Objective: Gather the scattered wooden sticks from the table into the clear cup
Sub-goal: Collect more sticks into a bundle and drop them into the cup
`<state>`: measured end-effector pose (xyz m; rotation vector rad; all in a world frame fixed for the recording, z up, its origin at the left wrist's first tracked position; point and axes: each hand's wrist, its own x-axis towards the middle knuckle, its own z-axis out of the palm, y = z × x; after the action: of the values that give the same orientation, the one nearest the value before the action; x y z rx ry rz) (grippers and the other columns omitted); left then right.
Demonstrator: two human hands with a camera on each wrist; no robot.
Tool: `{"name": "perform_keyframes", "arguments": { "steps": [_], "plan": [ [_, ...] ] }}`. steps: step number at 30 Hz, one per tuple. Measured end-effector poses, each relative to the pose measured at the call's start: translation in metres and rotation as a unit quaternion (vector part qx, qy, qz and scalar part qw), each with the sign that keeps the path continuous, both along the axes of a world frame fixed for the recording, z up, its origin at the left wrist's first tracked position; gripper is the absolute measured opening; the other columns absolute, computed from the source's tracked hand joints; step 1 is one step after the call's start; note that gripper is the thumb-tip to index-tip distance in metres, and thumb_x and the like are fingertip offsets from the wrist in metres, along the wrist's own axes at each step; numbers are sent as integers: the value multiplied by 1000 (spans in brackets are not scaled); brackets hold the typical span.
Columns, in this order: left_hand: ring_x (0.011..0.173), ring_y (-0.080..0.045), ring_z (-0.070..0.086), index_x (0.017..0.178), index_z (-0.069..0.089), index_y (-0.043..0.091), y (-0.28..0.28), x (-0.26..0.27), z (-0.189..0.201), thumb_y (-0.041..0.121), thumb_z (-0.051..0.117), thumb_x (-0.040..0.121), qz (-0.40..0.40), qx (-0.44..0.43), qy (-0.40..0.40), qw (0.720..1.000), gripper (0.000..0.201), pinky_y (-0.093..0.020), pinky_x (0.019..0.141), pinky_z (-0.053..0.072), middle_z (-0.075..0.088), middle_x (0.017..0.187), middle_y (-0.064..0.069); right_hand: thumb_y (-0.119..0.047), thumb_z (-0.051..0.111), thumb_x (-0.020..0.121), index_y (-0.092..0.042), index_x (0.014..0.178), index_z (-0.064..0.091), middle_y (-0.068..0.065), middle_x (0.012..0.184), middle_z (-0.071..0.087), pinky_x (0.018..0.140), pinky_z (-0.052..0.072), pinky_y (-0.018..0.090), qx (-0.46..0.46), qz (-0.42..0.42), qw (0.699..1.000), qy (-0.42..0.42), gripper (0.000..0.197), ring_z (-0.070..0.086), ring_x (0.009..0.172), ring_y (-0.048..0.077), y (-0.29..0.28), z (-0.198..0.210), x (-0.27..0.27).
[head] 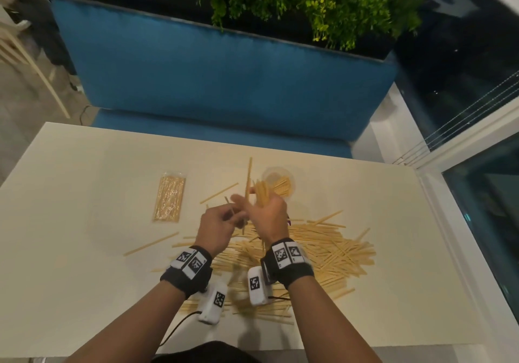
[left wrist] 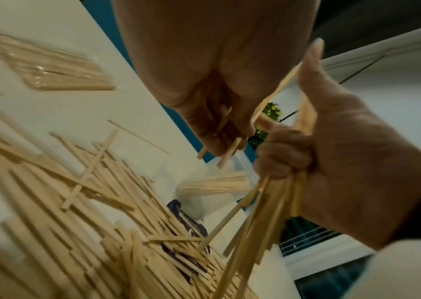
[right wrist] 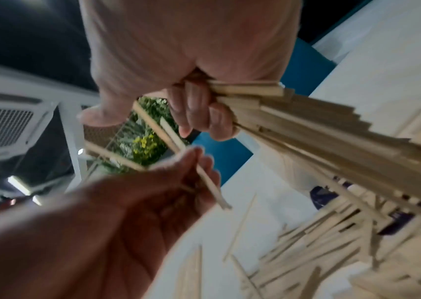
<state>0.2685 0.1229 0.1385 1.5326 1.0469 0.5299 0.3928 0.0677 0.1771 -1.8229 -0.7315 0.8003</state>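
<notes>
A bundle of pale wooden sticks (right wrist: 319, 129) is gripped in the right hand (head: 266, 216); a few sticks are pinched by the left hand (head: 217, 223). No writing is legible. The clear plastic cup (head: 279, 181), at 12 o'clock, is plain only from the head view.

cream tabletop (head: 84, 278) filling the lower frame, big messy heap of wooden sticks (head: 331, 250) lower right of center, a few strays left of it, sealed stick packet (head: 169, 199) center left, clear cup (head: 279, 180) just above center with some sticks in it
</notes>
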Motion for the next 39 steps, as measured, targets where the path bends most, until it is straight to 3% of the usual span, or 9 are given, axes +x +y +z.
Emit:
{"name": "perform_keyframes", "arguments": {
  "steps": [3, 8, 13, 19, 23, 27, 29, 32, 39],
  "plan": [
    [76, -18, 74, 87, 78, 15, 2, 0, 3, 2, 61, 85, -44, 16, 43, 998, 21, -38, 75, 60, 79, 86, -1, -58, 84, 71, -25, 95, 73, -3, 71, 73, 60, 63, 32, -38, 71, 994, -79, 42, 72, 64, 12, 3, -9, -6],
    [71, -13, 73, 83, 73, 15, 0, -6, 1, 9, 62, 91, -90, -13, 45, 995, 14, -38, 73, 59, 76, 76, 0, -44, 64, 97, -17, 76, 65, 1, 70, 66, 66, 56, 46, -33, 74, 985, -151, 34, 65, 67, 21, 4, -23, -6],
    [112, -23, 66, 114, 72, 13, -5, -1, -2, -2, 46, 92, 11, -235, -51, 971, 38, -40, 91, 53, 74, 115, -6, -43, 58, 102, -22, 79, 57, -2, 71, 62, 62, 49, 33, 34, -9, 993, -113, 31, 58, 62, 12, 5, -5, 0],
    [88, -34, 69, 115, 59, 2, -12, 15, -1, 43, 44, 103, 61, -527, -164, 832, 46, -43, 80, 54, 73, 102, -19, -46, 51, 106, -18, 62, 58, 3, 59, 55, 58, 44, 33, 119, -104, 987, 14, 52, 51, 55, 17, 16, 36, 1],
    [83, -37, 70, 116, 53, -6, -8, 18, 21, 27, 44, 101, 62, -619, -275, 733, 37, -48, 77, 61, 71, 91, -26, -40, 50, 107, -13, 63, 55, 1, 58, 51, 59, 42, 29, 153, -83, 985, 22, 52, 47, 55, 15, 14, 48, -4],
    [87, -40, 70, 125, 46, -9, 3, 14, 21, 29, 39, 102, 88, -635, -283, 713, 44, -50, 94, 56, 69, 95, -30, -37, 48, 108, -12, 65, 54, 2, 59, 51, 60, 41, 30, 158, -57, 986, 26, 51, 47, 56, 16, 8, 51, -5],
    [89, -44, 70, 129, 47, -7, 5, 14, 21, 34, 36, 105, 86, -648, -274, 705, 49, -51, 80, 62, 68, 105, -32, -39, 48, 109, -18, 62, 54, 5, 60, 51, 60, 41, 34, 159, -65, 984, 46, 52, 46, 57, 20, 6, 52, -5],
    [59, -32, 67, 115, 49, -4, 1, 15, 30, 28, 27, 108, 52, -661, -283, 693, 40, -33, 54, 59, 66, 79, -24, -41, 49, 108, -21, 61, 55, 6, 61, 53, 61, 42, 38, 154, -62, 984, 64, 51, 48, 57, 23, 4, 51, -6],
    [97, -41, 71, 129, 48, -10, 1, 12, 34, 4, 36, 97, 38, -669, -289, 684, 37, -50, 88, 59, 65, 111, -30, -36, 51, 107, 0, 80, 64, 16, 72, 68, 71, 54, 37, 147, -55, 987, 41, 47, 64, 67, 21, -5, 45, 0]
  ]
}}
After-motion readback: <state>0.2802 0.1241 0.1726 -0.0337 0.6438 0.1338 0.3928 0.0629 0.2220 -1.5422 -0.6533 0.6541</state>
